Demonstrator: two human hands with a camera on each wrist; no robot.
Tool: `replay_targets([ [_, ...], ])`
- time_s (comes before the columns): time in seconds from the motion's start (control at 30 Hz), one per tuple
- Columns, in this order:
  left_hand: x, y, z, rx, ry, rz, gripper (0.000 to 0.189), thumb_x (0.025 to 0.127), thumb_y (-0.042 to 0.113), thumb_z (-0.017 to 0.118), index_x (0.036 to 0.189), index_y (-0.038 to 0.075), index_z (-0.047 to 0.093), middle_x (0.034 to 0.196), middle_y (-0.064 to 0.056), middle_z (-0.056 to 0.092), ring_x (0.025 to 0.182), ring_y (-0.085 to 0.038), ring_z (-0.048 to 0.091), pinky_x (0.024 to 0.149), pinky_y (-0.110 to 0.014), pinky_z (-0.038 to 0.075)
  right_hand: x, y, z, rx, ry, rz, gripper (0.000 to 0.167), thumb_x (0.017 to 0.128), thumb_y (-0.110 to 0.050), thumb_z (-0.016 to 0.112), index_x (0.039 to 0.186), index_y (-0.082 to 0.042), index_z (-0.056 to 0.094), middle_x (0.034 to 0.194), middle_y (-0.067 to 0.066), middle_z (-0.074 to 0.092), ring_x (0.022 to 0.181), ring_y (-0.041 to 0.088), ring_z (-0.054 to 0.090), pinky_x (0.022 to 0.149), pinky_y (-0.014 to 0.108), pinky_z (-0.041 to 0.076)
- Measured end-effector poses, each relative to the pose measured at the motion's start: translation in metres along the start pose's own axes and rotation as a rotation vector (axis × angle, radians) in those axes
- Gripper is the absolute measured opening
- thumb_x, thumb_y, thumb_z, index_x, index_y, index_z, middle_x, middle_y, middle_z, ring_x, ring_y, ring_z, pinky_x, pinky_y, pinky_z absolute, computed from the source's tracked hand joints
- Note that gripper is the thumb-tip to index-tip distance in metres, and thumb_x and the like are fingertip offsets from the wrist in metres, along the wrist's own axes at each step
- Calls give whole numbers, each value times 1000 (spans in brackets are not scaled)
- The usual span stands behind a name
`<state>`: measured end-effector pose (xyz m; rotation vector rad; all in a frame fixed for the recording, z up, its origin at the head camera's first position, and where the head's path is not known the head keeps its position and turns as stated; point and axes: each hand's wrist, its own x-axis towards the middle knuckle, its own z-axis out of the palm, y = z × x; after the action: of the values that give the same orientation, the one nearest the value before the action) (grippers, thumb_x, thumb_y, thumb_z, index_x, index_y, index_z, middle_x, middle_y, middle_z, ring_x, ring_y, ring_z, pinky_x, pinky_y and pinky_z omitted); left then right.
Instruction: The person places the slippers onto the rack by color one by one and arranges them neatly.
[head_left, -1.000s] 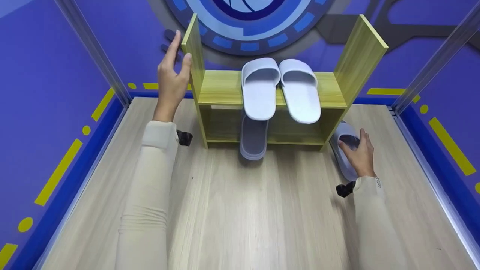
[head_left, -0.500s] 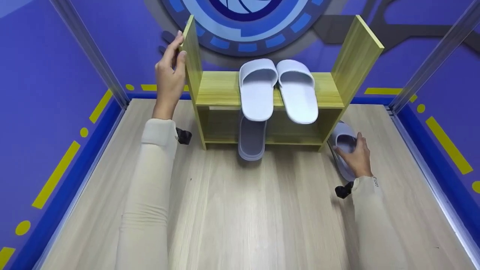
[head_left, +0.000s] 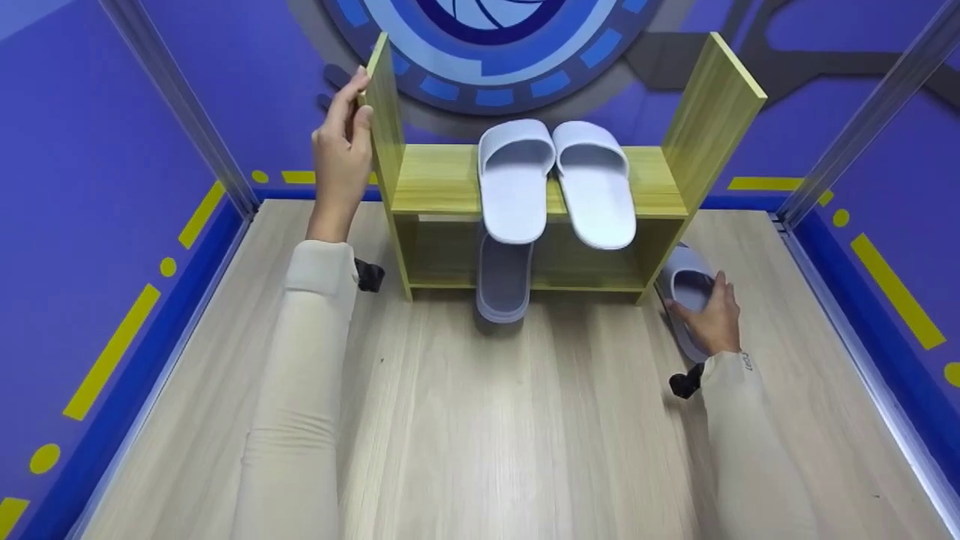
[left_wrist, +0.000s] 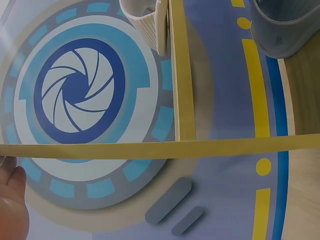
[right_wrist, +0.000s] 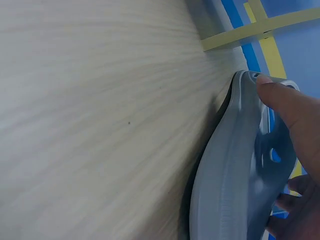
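Note:
In the head view, my right hand (head_left: 716, 319) grips a grey slide slipper (head_left: 686, 266) beside the right end of the wooden shoe rack (head_left: 435, 199). The thumb lies on the slipper's left side and the other fingers reach round its right side; the right wrist view shows the slipper (right_wrist: 225, 175) tilted. My left hand (head_left: 343, 161) touches the outer face of the rack's left side panel near its front edge, fingers mostly straight. Two white slippers (head_left: 517, 199) stand side by side on the upper shelf, toes to the back. Below them a grey slipper (head_left: 504, 289) juts from the lower shelf.
The rack's right side panel (head_left: 712, 120) rises next to the held slipper. Blue printed walls (head_left: 90, 187) enclose the left, back and right of the wood-patterned surface (head_left: 480, 420).
My left fingers have come in against the rack's side panel. The right hand has closed further round the grey slipper, which stays beside the rack. The head view has shifted slightly.

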<state>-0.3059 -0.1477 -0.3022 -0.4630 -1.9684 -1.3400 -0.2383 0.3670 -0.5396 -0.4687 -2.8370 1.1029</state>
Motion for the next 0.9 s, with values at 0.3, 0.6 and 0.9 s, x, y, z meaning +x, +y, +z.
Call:
replay_targets([
  [0.3,-1,-1,0,-35,20,9,36,100,14,47,134,5,54,145,-6,49,135,-12,45,109,-23,37,0,-1,1,-49,9,42,117,80,-34,76,151,2,-10,158,29,1,140,51,12,114,60,16],
  [0.6,-2,-1,3,-59,28,24,36,99,14,49,133,3,54,145,-8,50,134,-14,47,109,-24,38,-5,2,0,-90,-12,68,120,76,-39,78,152,1,-6,152,37,12,134,52,17,109,63,20],
  [0.9,0,2,2,-53,16,-66,36,99,10,48,135,4,53,147,-5,48,136,-9,43,110,-21,34,-6,2,4,-101,36,58,117,74,-37,80,153,2,3,144,42,24,128,54,24,103,64,23],
])
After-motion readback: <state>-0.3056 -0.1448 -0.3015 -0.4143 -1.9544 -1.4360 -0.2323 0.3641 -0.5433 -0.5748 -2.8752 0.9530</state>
